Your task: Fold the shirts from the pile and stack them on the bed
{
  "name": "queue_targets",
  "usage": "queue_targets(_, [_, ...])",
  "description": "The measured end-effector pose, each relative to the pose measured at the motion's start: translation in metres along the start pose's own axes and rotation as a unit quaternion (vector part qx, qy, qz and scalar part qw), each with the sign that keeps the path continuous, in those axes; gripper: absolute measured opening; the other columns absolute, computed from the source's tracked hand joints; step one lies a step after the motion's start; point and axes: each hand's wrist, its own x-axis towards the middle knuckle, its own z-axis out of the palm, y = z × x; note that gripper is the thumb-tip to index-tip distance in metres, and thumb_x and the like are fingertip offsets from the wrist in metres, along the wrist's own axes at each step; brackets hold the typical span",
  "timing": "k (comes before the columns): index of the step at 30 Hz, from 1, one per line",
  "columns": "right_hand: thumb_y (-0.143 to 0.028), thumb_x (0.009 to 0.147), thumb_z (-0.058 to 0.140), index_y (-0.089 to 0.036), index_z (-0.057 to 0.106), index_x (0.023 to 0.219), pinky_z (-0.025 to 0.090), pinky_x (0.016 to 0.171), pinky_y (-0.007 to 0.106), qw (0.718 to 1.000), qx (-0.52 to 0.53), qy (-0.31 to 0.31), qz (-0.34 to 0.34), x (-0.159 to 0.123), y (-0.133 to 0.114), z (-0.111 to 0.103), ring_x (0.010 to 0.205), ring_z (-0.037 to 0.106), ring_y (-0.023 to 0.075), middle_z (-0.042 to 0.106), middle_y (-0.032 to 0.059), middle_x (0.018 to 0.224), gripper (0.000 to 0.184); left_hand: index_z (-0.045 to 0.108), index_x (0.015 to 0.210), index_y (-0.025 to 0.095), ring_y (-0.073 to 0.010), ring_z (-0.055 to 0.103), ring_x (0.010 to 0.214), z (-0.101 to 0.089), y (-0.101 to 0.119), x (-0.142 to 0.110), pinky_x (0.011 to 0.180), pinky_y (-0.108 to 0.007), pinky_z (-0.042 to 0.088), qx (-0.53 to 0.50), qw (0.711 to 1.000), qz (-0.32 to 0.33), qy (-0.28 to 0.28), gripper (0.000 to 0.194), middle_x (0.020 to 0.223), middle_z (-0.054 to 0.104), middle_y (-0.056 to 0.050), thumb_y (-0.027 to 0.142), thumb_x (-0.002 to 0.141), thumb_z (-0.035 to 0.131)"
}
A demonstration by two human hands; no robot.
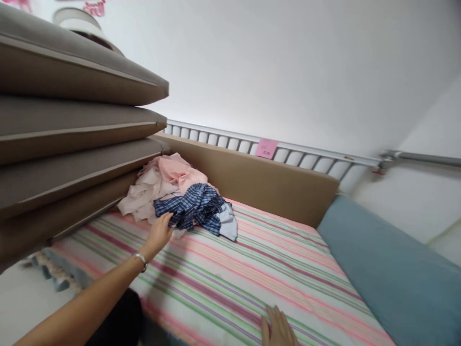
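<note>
My left hand (161,234), with a bracelet at the wrist, reaches over the striped sheet (230,283). Its fingers point at the near edge of a crumpled navy plaid garment (198,204); whether they touch the cloth I cannot tell. Pale blue fabric shows at the garment's right end. Behind it lie a pink garment (180,172) and a cream-beige one (144,192), bunched in one heap. At the bottom edge my right hand (278,331) rests with fingers spread on the sheet, holding nothing; only part of it is in view.
Thick grey-brown cushions (79,125) are stacked at the left, a white hat (82,26) on top. A tan padded board (252,178) runs along the back, before a white radiator (223,139) with a pink note (267,148). A blue-grey panel (389,269) slants down the right side.
</note>
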Motion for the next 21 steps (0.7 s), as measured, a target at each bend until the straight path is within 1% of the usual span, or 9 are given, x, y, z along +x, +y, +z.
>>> queue_targets(2, [-0.051,0.085,0.032,-0.021,0.061,0.120,0.045,0.097,0.046,0.999,-0.018,0.039,-0.009,-0.003,-0.004,0.001,0.122,0.050,0.0288,0.056,0.0083,0.130,0.055,0.052,0.122,0.011,-0.0279,0.047,0.120,0.005,0.009,0.034,0.100,-0.040,0.037,0.026,0.999,-0.018,-0.019,0.043,0.129,0.051,-0.017,0.019,0.079,0.050])
queue_targets(4, [-0.049,0.087,0.032,-0.021,0.063,0.118,0.046,0.096,0.045,0.997,-0.033,0.073,-0.020,-0.004,-0.008,0.001,0.120,0.052,0.0281,0.057,0.0075,0.128,0.052,0.062,0.104,0.011,-0.0309,0.054,0.109,0.010,0.020,0.055,0.090,-0.041,0.041,0.030,0.998,-0.021,-0.045,0.029,0.115,0.059,-0.019,0.020,0.081,0.047])
queue_targets(7, [-0.047,0.089,0.030,-0.019,0.064,0.117,0.045,0.096,0.045,0.993,-0.049,0.110,-0.022,-0.006,-0.015,-0.002,0.119,0.052,0.0278,0.059,0.0084,0.126,0.052,0.064,0.080,0.015,-0.0249,0.061,0.088,0.020,0.044,0.044,0.078,-0.033,0.042,0.014,0.995,0.020,-0.101,0.023,0.087,0.067,-0.013,0.018,0.084,0.042])
queue_targets(9, [-0.046,0.090,0.028,-0.018,0.063,0.118,0.043,0.097,0.045,0.992,-0.049,0.119,-0.010,-0.007,-0.018,-0.005,0.120,0.052,0.0281,0.058,0.0093,0.127,0.052,0.063,0.073,0.018,-0.0181,0.061,0.078,0.030,0.067,0.002,0.074,-0.027,0.041,-0.004,0.987,0.066,-0.149,0.022,0.077,0.066,-0.006,0.016,0.083,0.043])
queue_targets(12, [-0.048,0.089,0.027,-0.018,0.063,0.118,0.043,0.096,0.045,0.994,-0.034,0.101,-0.007,-0.007,-0.021,-0.014,0.119,0.052,0.0289,0.059,0.0097,0.126,0.054,0.058,0.063,0.019,-0.0118,0.056,0.066,0.047,0.104,-0.096,0.069,-0.021,0.040,-0.037,0.965,0.128,-0.225,0.021,0.066,0.063,0.001,0.017,0.082,0.049])
queue_targets(14, [-0.050,0.088,0.028,-0.017,0.062,0.118,0.041,0.098,0.045,0.997,-0.020,0.079,-0.012,-0.007,-0.024,-0.024,0.121,0.050,0.0290,0.058,0.0106,0.128,0.056,0.058,0.069,0.020,-0.0123,0.057,0.070,0.052,0.127,-0.161,0.070,-0.022,0.040,-0.078,0.929,0.224,-0.286,0.017,0.073,0.065,0.001,0.019,0.083,0.049])
queue_targets(16, [-0.049,0.088,0.028,-0.014,0.061,0.120,0.037,0.101,0.045,0.998,-0.009,0.057,-0.012,-0.007,-0.029,-0.037,0.123,0.048,0.0291,0.057,0.0122,0.129,0.058,0.060,0.078,0.021,-0.0139,0.059,0.075,0.046,0.142,-0.210,0.071,-0.023,0.041,-0.113,0.897,0.269,-0.331,0.014,0.081,0.066,0.000,0.024,0.086,0.049])
queue_targets(18, [-0.047,0.089,0.026,-0.012,0.060,0.120,0.035,0.103,0.045,0.999,0.000,0.035,-0.003,-0.007,-0.034,-0.049,0.124,0.046,0.0296,0.056,0.0134,0.130,0.058,0.063,0.090,0.024,-0.0155,0.061,0.082,0.030,0.148,-0.234,0.076,-0.025,0.042,-0.163,0.874,0.280,-0.361,0.016,0.090,0.068,-0.002,0.031,0.088,0.049])
queue_targets(21, [-0.044,0.088,0.025,-0.011,0.059,0.121,0.035,0.103,0.045,1.000,0.009,0.007,0.007,-0.011,-0.040,-0.061,0.124,0.046,0.0292,0.054,0.0134,0.131,0.058,0.061,0.110,0.029,-0.0168,0.060,0.097,-0.001,0.138,-0.226,0.089,-0.027,0.041,-0.260,0.850,0.263,-0.375,0.027,0.104,0.067,-0.003,0.040,0.088,0.049])
